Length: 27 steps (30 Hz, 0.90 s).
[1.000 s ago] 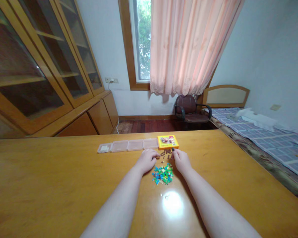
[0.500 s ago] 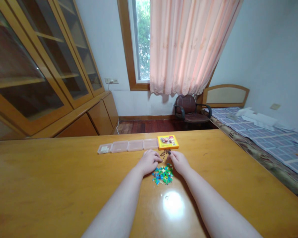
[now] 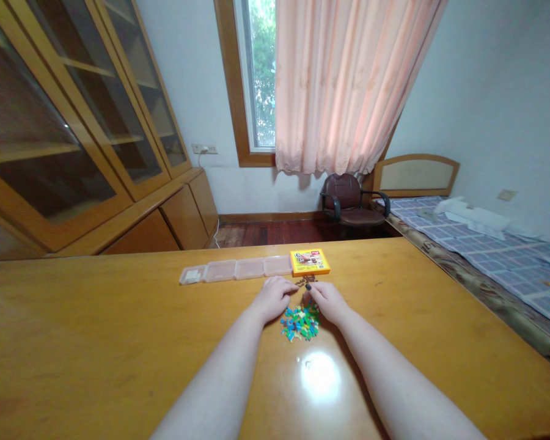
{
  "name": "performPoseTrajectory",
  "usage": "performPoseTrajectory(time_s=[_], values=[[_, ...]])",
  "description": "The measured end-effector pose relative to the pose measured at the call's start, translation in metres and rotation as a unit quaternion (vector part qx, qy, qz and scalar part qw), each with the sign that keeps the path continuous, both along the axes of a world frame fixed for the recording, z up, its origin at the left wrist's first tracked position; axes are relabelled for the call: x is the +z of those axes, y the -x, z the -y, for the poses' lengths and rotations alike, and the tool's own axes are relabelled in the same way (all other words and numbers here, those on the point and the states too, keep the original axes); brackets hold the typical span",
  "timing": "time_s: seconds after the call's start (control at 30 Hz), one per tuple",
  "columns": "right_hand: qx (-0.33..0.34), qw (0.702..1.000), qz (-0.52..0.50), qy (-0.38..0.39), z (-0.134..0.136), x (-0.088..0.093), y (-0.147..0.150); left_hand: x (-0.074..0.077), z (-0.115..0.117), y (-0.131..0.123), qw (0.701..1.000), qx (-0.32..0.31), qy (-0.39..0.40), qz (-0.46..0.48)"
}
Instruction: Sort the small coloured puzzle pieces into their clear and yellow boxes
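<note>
A heap of small toy building bricks, mostly green, blue, yellow and white, lies on the table in front of me. Beyond it is a small cluster of brown bricks. My left hand rests on the table left of the brown bricks, fingers stretched toward them and a fingertip at their edge. Between the thumb and finger of my right hand is a small black piece, just above the table between the two groups. Its exact shape is too small to make out.
A yellow box with a printed picture stands behind the brown bricks. To its left runs a row of clear plastic trays, the leftmost holding something pale. Past the wooden table are an office chair, a bed and a glass-door cabinet.
My right hand has shifted slightly left with the small black piece, toward my left hand. My left fingers reach a little further toward the brown bricks.
</note>
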State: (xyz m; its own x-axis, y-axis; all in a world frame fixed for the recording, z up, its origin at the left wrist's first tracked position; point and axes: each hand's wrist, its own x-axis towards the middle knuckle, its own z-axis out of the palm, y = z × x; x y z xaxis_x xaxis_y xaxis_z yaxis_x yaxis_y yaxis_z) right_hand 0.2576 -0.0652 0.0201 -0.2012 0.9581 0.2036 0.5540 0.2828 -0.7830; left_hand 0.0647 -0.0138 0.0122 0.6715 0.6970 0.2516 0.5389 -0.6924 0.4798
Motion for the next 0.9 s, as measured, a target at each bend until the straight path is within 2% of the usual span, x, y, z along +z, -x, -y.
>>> performPoseTrajectory(time_s=[0.13,0.37,0.47,0.57,0.73,0.9], values=[[-0.036,0.999,-0.008,0.005,0.001,0.002,0.000,-0.001,-0.002,0.000,1.000,0.010,-0.001,0.016],[-0.024,1.000,0.017,0.002,-0.001,0.001,0.001,0.004,-0.001,0.000,0.999,0.032,0.017,0.032],[-0.042,0.998,0.030,-0.020,-0.002,0.001,0.001,0.006,0.000,0.000,0.998,0.041,0.027,0.028],[-0.054,0.998,0.024,-0.027,-0.002,0.000,0.000,0.008,0.001,0.000,0.999,0.029,0.031,0.027],[-0.018,1.000,0.009,0.003,-0.001,-0.002,0.000,0.010,0.001,0.000,0.999,0.014,0.023,0.021],[-0.058,0.998,-0.027,0.010,-0.003,-0.006,-0.002,0.006,0.000,0.000,0.999,0.018,0.034,0.036]])
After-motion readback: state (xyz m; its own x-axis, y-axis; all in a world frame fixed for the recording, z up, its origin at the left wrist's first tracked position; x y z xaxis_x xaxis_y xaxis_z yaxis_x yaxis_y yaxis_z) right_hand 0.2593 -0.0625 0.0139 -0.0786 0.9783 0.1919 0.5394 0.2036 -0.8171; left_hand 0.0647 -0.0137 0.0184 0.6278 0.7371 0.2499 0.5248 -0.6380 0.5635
